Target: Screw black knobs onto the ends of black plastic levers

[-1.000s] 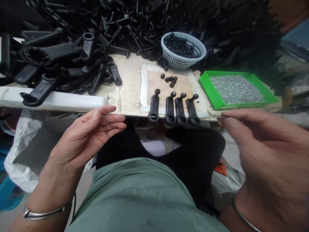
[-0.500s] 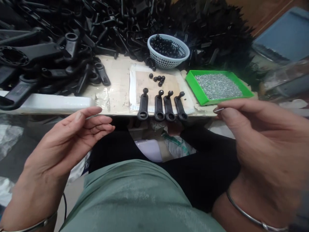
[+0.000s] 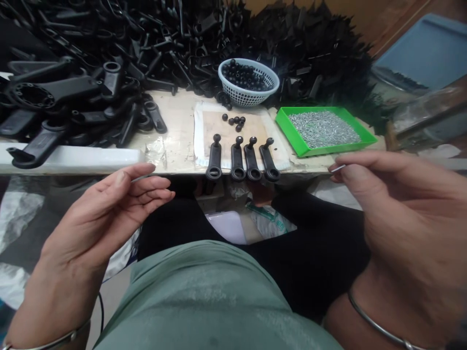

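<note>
Beyond our worktable (image 3: 175, 131), a heap of black plastic parts (image 3: 160, 58) spreads from ten to one o'clock, with larger black arms (image 3: 69, 92) piled at ten. Close to twelve, our pale blue plastic basket (image 3: 248, 98) holds black ball knobs (image 3: 244, 77), and more loose balls (image 3: 231, 121) lie on a white-edged mat (image 3: 199, 129). At two o'clock sits our green tray (image 3: 299, 142) of small metal pins (image 3: 323, 127).

Our right hand (image 3: 404, 214), just past three, reaches inward with the wrist low and the fingers aimed at nine; thumb and forefinger pinch one slim metal pin (image 3: 338, 168) (a bright sliver at the tips), apart from the tray. Our left hand (image 3: 109, 209), between eight and nine, is thumb uppermost, palm turned inward, fingers loosely curled towards three. Something thin and grey shows between thumb and forefinger, but we cannot tell whether we are gripping it.

Between our hands, just above the clock's centre, four black crank handles (image 3: 252, 159) lie side by side, ball ends towards twelve, ring ends projecting over the table's near edge.
</note>
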{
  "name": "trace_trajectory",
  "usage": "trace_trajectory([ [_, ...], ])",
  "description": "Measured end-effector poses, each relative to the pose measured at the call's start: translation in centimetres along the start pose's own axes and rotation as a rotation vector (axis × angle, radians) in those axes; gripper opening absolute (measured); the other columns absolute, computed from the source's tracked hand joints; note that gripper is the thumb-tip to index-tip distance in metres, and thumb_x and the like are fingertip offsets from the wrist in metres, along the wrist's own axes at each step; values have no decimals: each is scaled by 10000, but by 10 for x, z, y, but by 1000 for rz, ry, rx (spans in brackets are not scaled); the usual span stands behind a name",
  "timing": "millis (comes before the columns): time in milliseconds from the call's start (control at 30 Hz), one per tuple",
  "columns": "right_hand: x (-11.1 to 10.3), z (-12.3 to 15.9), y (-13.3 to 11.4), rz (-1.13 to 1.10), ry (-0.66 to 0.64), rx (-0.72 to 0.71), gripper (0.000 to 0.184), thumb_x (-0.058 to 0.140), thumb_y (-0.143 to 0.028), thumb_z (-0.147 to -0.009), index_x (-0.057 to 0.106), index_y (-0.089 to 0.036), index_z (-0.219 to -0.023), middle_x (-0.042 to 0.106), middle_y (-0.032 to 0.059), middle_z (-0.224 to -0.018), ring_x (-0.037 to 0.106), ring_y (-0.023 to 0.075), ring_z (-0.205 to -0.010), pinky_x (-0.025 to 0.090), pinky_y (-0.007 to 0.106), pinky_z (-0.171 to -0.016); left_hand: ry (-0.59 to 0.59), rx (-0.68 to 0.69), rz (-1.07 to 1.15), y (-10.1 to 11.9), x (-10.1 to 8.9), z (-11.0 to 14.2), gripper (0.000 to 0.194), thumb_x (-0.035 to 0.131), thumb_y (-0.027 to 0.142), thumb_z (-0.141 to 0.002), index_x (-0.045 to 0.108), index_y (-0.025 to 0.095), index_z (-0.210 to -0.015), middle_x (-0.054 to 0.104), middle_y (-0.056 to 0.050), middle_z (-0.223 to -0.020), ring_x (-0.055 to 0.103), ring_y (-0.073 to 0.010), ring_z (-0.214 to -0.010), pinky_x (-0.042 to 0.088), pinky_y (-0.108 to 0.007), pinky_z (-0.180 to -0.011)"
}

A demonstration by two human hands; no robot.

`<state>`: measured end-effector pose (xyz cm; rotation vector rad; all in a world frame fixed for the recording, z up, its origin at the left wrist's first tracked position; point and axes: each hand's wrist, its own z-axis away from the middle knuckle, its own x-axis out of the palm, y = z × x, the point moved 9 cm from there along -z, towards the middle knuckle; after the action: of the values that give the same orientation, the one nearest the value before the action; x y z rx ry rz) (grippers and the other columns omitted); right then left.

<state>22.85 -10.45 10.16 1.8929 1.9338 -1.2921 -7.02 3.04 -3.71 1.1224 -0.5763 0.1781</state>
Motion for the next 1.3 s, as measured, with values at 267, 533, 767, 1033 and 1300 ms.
trace_trajectory([
  [267,-1,8,6,-56,-7,34,182,700,-313,-821,756,-288,-993,748,-7,-957,695,199,-925,546,358,-832,-142,49,-73,0,2,0,216,571,277,-936,697,203,-1095,754,-56,-966,718,-216,-921,563,-364,-942],
  [533,3,10,7,-127,-25,41,198,734,-281,-789,760,-289,-985,742,10,-937,686,215,-927,532,399,-882,-121,52,-83,1,-7,0,233,580,268,-927,686,200,-1122,748,-79,-977,718,-214,-925,548,-389,-954],
  [767,13,6,-4,-130,-19,-80,170,739,-278,-778,758,-322,-941,748,-49,-898,707,180,-829,579,323,-820,-53,40,-61,1,-15,4,209,612,270,-907,702,201,-1082,750,-84,-953,720,-221,-909,561,-389,-924],
  [1033,67,-8,-6,-349,-216,-144,53,683,-283,-823,721,-294,-858,699,-26,-986,664,161,-925,537,317,-865,-26,204,-521,17,16,7,204,676,344,-863,741,225,-1015,753,-78,-980,718,-216,-900,567,-295,-863],
  [1300,113,-35,-16,-407,-320,-192,59,657,-273,-847,715,-265,-856,653,17,-1055,619,198,-1012,465,428,-946,-329,789,-1279,7,82,9,395,569,171,-917,586,254,-1302,576,-59,-1372,524,-231,-1287,418,-381,-1098],
])
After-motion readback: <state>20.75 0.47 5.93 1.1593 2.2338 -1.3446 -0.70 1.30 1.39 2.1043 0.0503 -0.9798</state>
